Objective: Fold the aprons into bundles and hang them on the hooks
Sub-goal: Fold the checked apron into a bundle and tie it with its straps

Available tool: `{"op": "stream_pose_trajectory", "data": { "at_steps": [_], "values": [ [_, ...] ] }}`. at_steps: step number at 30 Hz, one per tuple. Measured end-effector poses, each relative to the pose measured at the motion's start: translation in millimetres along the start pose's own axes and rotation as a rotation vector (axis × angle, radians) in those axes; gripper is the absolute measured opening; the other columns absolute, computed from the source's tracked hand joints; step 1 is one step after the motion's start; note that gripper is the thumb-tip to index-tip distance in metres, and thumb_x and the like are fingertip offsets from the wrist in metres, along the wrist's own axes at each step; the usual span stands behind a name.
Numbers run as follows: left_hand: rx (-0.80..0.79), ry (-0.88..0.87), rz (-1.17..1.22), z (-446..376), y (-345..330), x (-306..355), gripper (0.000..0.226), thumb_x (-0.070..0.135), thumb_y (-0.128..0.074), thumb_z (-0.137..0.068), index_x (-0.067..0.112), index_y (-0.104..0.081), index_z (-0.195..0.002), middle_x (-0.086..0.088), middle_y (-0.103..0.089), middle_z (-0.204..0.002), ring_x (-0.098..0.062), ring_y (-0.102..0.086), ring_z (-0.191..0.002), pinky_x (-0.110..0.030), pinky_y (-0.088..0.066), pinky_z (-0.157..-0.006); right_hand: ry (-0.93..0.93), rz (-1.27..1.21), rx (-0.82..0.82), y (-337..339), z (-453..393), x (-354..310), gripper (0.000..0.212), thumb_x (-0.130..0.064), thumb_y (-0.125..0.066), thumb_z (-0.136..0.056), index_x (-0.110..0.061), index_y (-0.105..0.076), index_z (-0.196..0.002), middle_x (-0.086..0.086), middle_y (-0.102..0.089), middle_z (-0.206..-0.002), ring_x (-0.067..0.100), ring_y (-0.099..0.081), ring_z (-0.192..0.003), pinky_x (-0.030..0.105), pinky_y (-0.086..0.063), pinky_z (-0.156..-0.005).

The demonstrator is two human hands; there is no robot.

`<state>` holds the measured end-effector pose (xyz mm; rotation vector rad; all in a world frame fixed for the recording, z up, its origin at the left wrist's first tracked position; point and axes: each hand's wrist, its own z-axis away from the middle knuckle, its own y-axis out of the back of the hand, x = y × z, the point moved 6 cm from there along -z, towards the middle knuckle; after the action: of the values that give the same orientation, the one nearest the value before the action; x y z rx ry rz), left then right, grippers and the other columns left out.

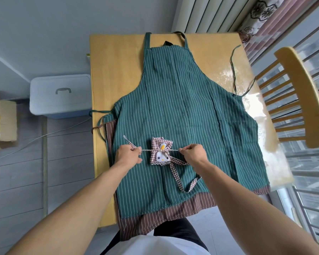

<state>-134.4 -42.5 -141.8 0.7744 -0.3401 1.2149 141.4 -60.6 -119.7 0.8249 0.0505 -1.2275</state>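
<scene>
Bundle: a small checked apron bundle point(161, 153) sits in the lower middle of the frame, rabbit patch facing up, right on top of the green striped apron point(182, 111).
String: a thin checked tie point(173, 150) runs across the bundle's middle, pulled taut to both sides.
Left hand: the left hand point(128, 153) is just left of the bundle, fingers curled, pinching one end of the tie; the loose tail pokes out toward the upper left.
Right hand: the right hand point(192, 152) is just right of the bundle, fingers curled tight on the other end of the tie.
Loose strap: a wider checked strap point(179, 178) loops down from the bundle toward the lower right, lying slack on the green fabric.
Underneath: a brown striped apron point(173, 216) peeks out below the green one, hanging over the near table edge.
Table: the wooden table point(114, 70) fills the centre.
Surroundings: a wooden chair point(298, 96) at right, a pale blue storage box point(60, 96) at left, a cardboard box point(3, 122) at far left.
</scene>
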Motion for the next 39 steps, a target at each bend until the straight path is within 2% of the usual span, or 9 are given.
{"op": "stream_pose_trajectory", "data": {
  "at_steps": [5,9,14,19,21,27,33,36,39],
  "values": [
    [0.012,-0.122,0.220,11.6,-7.4,26.6,0.014,0.025,-0.070,-0.094,0.012,-0.073,-0.099,-0.001,-0.076,-0.096,-0.011,-0.072,-0.085,-0.019,-0.054,-0.073,0.071,0.181,-0.020,-1.4,5.8,-2.3,0.014,-0.032,-0.075,-0.091,-0.020,-0.070,-0.087,-0.003,-0.071,-0.078,0.008,-0.055,-0.055,0.025,-0.050,-0.051],
    [-0.302,-0.132,0.394,24.0,-38.8,46.3,0.015,0.017,-0.061,-0.100,0.006,-0.067,-0.108,-0.004,-0.077,-0.107,-0.019,-0.074,-0.097,-0.032,-0.061,-0.080,0.120,0.229,-0.024,-2.5,13.4,-3.0,0.019,-0.037,-0.075,-0.090,-0.019,-0.070,-0.090,-0.005,-0.069,-0.073,0.006,-0.052,-0.049,0.021,-0.043,-0.044],
    [-0.362,-0.261,-0.045,28.6,-62.4,52.2,0.018,0.016,-0.059,-0.101,0.001,-0.070,-0.102,-0.007,-0.076,-0.094,-0.013,-0.070,-0.075,-0.020,-0.059,-0.067,0.378,0.330,-0.126,-8.0,33.6,-12.1,0.012,-0.030,-0.067,-0.097,-0.018,-0.068,-0.096,-0.005,-0.067,-0.074,0.002,-0.049,-0.048,0.014,-0.039,-0.044],
    [-0.309,-0.357,-0.286,27.1,-74.6,56.3,0.019,0.025,-0.063,-0.099,0.011,-0.075,-0.098,-0.003,-0.075,-0.085,0.003,-0.054,-0.040,-0.013,-0.042,-0.039,0.753,0.530,-0.093,-2.5,52.4,-39.9,0.017,-0.031,-0.062,-0.100,-0.017,-0.069,-0.104,-0.008,-0.070,-0.099,0.000,-0.059,-0.080,0.013,-0.044,-0.074],
    [-0.343,-0.382,-0.330,29.6,-77.5,57.4,0.015,0.022,-0.062,-0.100,0.016,-0.075,-0.101,-0.002,-0.075,-0.083,-0.002,-0.065,-0.052,-0.016,-0.046,-0.042,0.843,0.556,-0.088,-3.3,56.2,-51.8,0.020,-0.035,-0.065,-0.097,-0.017,-0.071,-0.105,-0.008,-0.070,-0.103,0.003,-0.060,-0.087,0.018,-0.047,-0.081],
    [-0.445,-0.357,-0.370,27.7,-75.9,46.6,0.011,0.018,-0.061,-0.099,0.019,-0.072,-0.099,-0.010,-0.076,-0.092,-0.023,-0.076,-0.080,-0.041,-0.064,-0.070,0.709,0.381,-0.177,-14.1,39.2,-74.0,0.012,-0.030,-0.071,-0.094,-0.018,-0.072,-0.096,-0.012,-0.068,-0.080,-0.005,-0.056,-0.058,0.013,-0.041,-0.055],
    [-0.423,-0.215,-0.061,24.0,-69.1,47.6,0.034,0.024,-0.050,-0.106,0.002,-0.070,-0.090,-0.017,-0.074,-0.088,-0.021,-0.076,-0.074,-0.027,-0.062,-0.068,0.529,0.030,-0.240,-12.0,24.5,-68.7,0.025,-0.027,-0.059,-0.103,-0.020,-0.063,-0.126,-0.005,-0.069,-0.120,0.010,-0.065,-0.111,0.033,-0.053,-0.101],
    [-0.428,-0.235,-0.114,22.2,-67.8,46.3,0.043,0.031,-0.049,-0.106,-0.003,-0.069,-0.088,-0.010,-0.076,-0.082,-0.019,-0.077,-0.073,-0.033,-0.063,-0.073,0.526,0.242,-0.288,-14.9,24.6,-59.5,0.035,-0.022,-0.070,-0.096,-0.018,-0.061,-0.130,-0.004,-0.066,-0.127,0.011,-0.062,-0.113,0.029,-0.049,-0.102],
    [-0.397,-0.250,-0.150,24.9,-64.8,49.0,0.045,0.033,-0.048,-0.106,0.009,-0.066,-0.073,0.006,-0.071,-0.061,-0.006,-0.071,-0.060,-0.022,-0.057,-0.065,0.575,0.353,-0.167,-14.5,25.8,-57.8,0.028,-0.024,-0.076,-0.091,-0.019,-0.070,-0.118,-0.007,-0.068,-0.113,0.009,-0.062,-0.099,0.019,-0.049,-0.084]
  ]
}}
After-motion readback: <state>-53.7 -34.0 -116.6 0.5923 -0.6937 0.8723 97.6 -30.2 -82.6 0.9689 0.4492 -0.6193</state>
